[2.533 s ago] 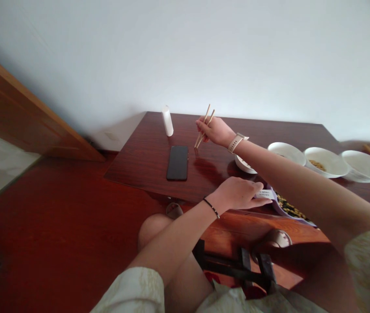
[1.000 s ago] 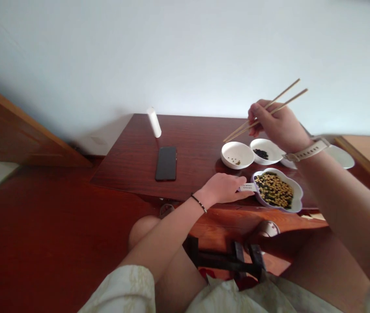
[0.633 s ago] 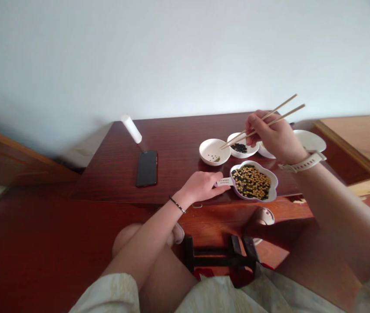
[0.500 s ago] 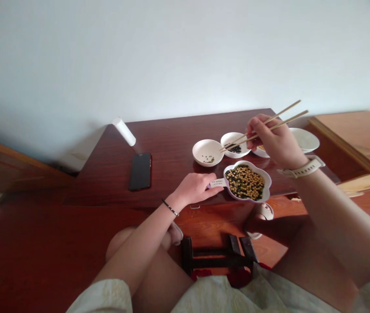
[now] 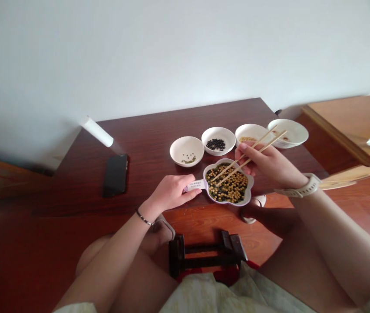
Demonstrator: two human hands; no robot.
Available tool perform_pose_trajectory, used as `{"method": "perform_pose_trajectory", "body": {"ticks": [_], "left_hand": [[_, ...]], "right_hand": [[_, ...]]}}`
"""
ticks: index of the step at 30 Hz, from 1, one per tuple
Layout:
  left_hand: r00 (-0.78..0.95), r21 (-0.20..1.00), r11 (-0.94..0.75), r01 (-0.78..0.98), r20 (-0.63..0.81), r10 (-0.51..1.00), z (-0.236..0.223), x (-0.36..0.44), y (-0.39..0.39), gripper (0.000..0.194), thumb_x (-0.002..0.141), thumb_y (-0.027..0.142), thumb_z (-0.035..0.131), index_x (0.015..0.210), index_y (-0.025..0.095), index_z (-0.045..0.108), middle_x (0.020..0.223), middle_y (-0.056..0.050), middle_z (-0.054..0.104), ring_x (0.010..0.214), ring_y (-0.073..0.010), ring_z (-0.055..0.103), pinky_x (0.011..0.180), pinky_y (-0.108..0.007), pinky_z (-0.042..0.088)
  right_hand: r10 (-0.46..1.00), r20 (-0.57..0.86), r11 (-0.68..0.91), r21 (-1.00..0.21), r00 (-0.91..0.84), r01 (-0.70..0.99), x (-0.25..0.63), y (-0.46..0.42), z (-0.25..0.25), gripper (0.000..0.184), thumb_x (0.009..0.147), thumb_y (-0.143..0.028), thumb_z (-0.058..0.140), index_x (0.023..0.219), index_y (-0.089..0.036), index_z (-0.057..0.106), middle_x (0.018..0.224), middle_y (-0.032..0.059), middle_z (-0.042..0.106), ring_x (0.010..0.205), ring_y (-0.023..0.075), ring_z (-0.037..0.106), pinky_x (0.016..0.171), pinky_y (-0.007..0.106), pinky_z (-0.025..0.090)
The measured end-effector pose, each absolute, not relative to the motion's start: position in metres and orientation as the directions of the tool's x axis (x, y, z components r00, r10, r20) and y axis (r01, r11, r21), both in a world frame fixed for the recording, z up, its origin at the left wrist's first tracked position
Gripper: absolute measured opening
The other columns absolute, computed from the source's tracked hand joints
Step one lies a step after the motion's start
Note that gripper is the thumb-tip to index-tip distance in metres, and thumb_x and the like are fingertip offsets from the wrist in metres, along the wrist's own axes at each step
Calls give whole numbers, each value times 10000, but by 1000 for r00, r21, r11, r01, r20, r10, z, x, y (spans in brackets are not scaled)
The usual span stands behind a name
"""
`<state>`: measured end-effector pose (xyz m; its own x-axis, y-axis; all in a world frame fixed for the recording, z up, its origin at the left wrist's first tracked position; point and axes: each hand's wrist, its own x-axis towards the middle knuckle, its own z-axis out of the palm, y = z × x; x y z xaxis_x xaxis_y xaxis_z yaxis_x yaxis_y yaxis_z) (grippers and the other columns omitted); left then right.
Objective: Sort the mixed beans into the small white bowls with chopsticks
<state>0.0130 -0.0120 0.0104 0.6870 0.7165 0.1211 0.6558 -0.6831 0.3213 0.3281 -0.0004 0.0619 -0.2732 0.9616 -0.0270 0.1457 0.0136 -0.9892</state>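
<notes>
Landmark for all places: the flower-shaped dish, near the front edge of the table. Dish holds a mix of beans, pale yellow ones among dark and green.

Left hand: at the left of the dish, closed narrowly on its handle; the fingers lie over the far side, the thumb along the near side. A printed label shows on the handle, text too small to read. Fingers beneath the handle hidden.

Right hand: to the right of the dish and partly above its far right rim, in a narrow pinch around a pair of chopsticks. Fingers curled; little gap between thumb and fingers. The sticks slant down to the left into the dish; tips slightly apart, down among the beans at its left half. Whether a bean sits between the tips: cannot tell.

Beyond the dish, four white bowls in a row. Left bowl, beyond and left of it: a few small green beans. Second bowl, directly beyond: black beans. Third bowl, beyond and right: yellow beans, partly seen. Fourth bowl, farthest right: small brownish marks inside.

Well left of the dish: a dark phone, and beyond that a white cylinder.
</notes>
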Motion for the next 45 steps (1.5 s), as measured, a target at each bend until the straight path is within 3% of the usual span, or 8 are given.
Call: {"method": "perform_pose_trajectory", "body": {"ticks": [8, 14, 29, 35, 45], "left_hand": [[672, 290, -670, 683, 110, 733, 5, 17, -10, 338, 1051, 508, 515, 883, 215, 529, 763, 8, 642, 668, -161, 599, 612, -294, 303], [664, 301, -661, 688, 107, 740, 6, 19, -11, 328, 1053, 495, 511, 882, 216, 520, 754, 14, 621, 657, -155, 574, 625, -290, 319], [673, 307, -671, 675, 117, 730, 7, 19, -10, 335, 1050, 503, 510, 885, 214, 546, 750, 5, 632, 658, -160, 581, 619, -287, 313], [666, 308, -664, 682, 116, 737, 8, 19, -11, 324, 1042, 494, 530, 887, 211, 560, 773, -4, 662, 667, -164, 598, 613, -286, 311], [667, 303, -665, 683, 112, 737, 8, 19, -11, 337, 1046, 502, 521, 876, 212, 538, 774, 1, 649, 661, -160, 583, 616, -288, 308]], "right_hand": [[955, -3, 21, -997, -296, 79, 335, 0, 57, 450, 1067, -563, 500, 858, -191, 645, 611, 2, 562, 504, 100, 509, 455, 231, 371], [947, 7, 36, -996, -322, 84, 337, 6, 48, 470, 1063, -586, 486, 864, -194, 651, 644, 11, 591, 538, 116, 555, 501, 248, 428], [955, -46, -32, -998, -294, 52, 327, 7, 45, 450, 1048, -587, 522, 830, -206, 620, 616, 6, 568, 530, 125, 529, 496, 255, 402], [958, -23, 15, -992, -285, 129, 333, 9, 52, 478, 1047, -599, 511, 808, -202, 627, 604, 3, 549, 488, 104, 468, 451, 252, 342], [934, -47, 8, -988, -354, 155, 334, 12, 43, 493, 1072, -605, 444, 839, -208, 622, 563, 2, 563, 507, 123, 501, 511, 264, 381]]}}
